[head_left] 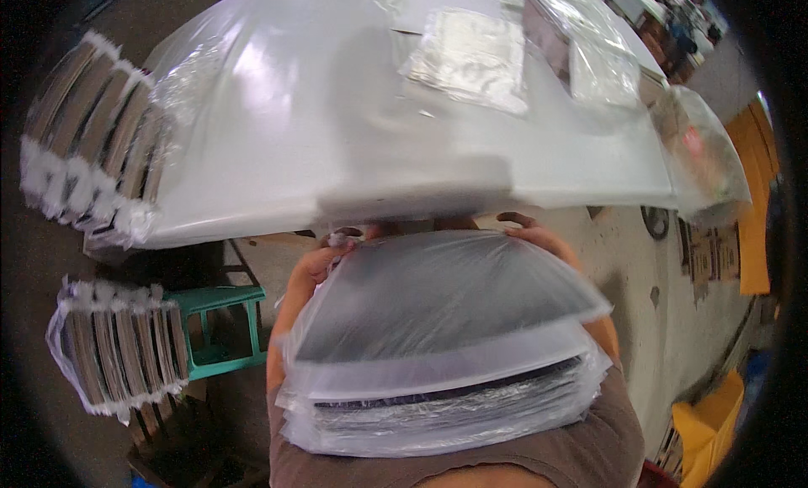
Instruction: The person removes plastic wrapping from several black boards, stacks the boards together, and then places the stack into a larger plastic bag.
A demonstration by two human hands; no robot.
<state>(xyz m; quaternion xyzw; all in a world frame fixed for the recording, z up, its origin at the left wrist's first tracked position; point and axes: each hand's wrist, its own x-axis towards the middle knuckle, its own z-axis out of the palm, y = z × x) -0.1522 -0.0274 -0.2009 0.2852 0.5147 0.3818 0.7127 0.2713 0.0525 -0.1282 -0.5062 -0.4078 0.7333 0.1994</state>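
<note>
I hold a thick stack of flat dark items in clear plastic bags against my chest, below the front edge of a white table. My left hand grips the stack's far left corner. My right hand grips its far right corner, fingers curled over the top bag. The stack hides both forearms almost fully.
A pile of clear bags lies on the table's far side, with another bagged pile to its right. Rows of bagged items stand on the table's left end and on a green stool at lower left. Yellow bins stand at right.
</note>
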